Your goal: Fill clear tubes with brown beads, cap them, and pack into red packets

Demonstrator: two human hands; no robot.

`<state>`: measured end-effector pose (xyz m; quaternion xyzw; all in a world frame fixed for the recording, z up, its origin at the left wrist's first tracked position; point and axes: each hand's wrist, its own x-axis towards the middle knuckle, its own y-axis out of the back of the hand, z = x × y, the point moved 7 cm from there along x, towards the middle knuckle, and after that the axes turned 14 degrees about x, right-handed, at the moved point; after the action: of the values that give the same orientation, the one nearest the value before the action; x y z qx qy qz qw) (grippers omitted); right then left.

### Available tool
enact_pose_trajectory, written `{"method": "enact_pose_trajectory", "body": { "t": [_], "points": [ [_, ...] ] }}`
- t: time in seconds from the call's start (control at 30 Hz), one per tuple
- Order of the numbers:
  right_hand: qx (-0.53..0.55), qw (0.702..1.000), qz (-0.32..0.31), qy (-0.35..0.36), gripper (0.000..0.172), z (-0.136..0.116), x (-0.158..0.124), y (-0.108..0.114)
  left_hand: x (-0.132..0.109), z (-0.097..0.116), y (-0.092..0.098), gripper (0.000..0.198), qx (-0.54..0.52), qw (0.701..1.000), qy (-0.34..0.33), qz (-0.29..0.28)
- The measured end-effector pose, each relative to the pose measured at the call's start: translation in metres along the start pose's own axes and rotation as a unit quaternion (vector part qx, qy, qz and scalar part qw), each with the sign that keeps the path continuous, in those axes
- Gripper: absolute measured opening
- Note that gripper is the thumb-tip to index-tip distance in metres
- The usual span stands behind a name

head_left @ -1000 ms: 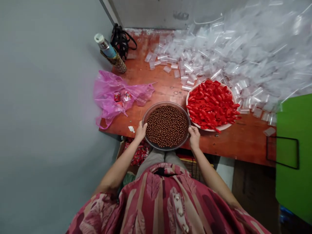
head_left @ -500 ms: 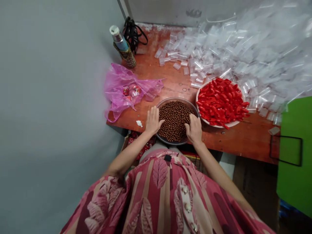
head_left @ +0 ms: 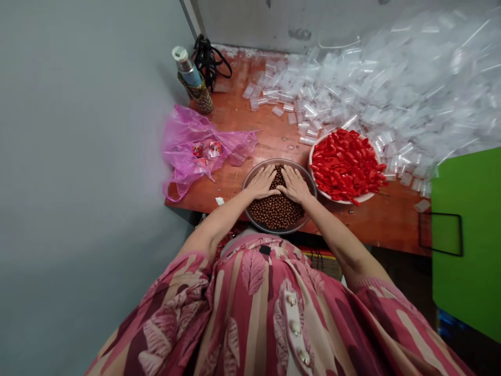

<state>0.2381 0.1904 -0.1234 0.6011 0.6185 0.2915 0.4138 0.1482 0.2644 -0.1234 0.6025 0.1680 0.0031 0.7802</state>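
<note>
1. Head view: your left hand and right hand press flat, fingers spread, on brown beads in a bowl, lower middle.
2. Right: red plastic pieces on a white plate; upper right: clear bags.
3. Left: pink bag; wrappers, print unreadable.

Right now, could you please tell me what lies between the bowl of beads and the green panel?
The head view shows a white plate of red pieces there.
</note>
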Motion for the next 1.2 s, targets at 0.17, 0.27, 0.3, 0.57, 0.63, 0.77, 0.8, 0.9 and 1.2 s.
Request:
{"method": "enact_pose_trajectory", "body": {
  "t": [0.17, 0.27, 0.3, 0.57, 0.63, 0.77, 0.8, 0.9, 1.2],
  "points": [
    [-0.010, 0.998, -0.027, 0.052, 0.065, -0.005, 0.002, 0.004, 0.010, -0.001, 0.010, 0.086, -0.013, 0.998, -0.058, 0.011],
    [-0.007, 0.999, -0.019, 0.038, 0.061, 0.001, 0.011, 0.008, 0.022, -0.002, 0.007, 0.088, -0.020, 0.999, -0.050, 0.005],
    [-0.004, 0.999, -0.023, 0.033, 0.060, 0.003, 0.014, 0.008, 0.024, -0.001, 0.004, 0.089, -0.020, 0.999, -0.051, -0.004],
    [0.015, 0.999, -0.021, 0.020, 0.059, 0.006, -0.005, 0.006, 0.011, 0.013, 0.000, 0.088, -0.006, 0.998, -0.066, -0.025],
    [0.026, 0.999, -0.024, 0.029, 0.060, 0.002, -0.019, 0.005, 0.000, 0.019, 0.002, 0.088, 0.002, 0.997, -0.079, -0.018],
    [0.051, 0.995, -0.035, 0.074, 0.060, -0.010, -0.035, 0.008, -0.014, 0.025, 0.007, 0.087, 0.029, 0.994, -0.106, 0.006],
    [0.057, 0.994, -0.035, 0.085, 0.060, -0.012, -0.034, 0.010, -0.014, 0.024, 0.009, 0.087, 0.033, 0.994, -0.105, 0.017],
    [0.067, 0.995, -0.015, 0.070, 0.063, -0.006, -0.017, 0.015, -0.007, 0.012, 0.009, 0.088, 0.034, 0.997, -0.064, 0.027],
    [0.058, 0.998, -0.006, 0.003, 0.066, 0.000, -0.024, -0.004, -0.005, 0.005, -0.007, 0.083, 0.028, 1.000, 0.007, 0.005]
  ]
}}
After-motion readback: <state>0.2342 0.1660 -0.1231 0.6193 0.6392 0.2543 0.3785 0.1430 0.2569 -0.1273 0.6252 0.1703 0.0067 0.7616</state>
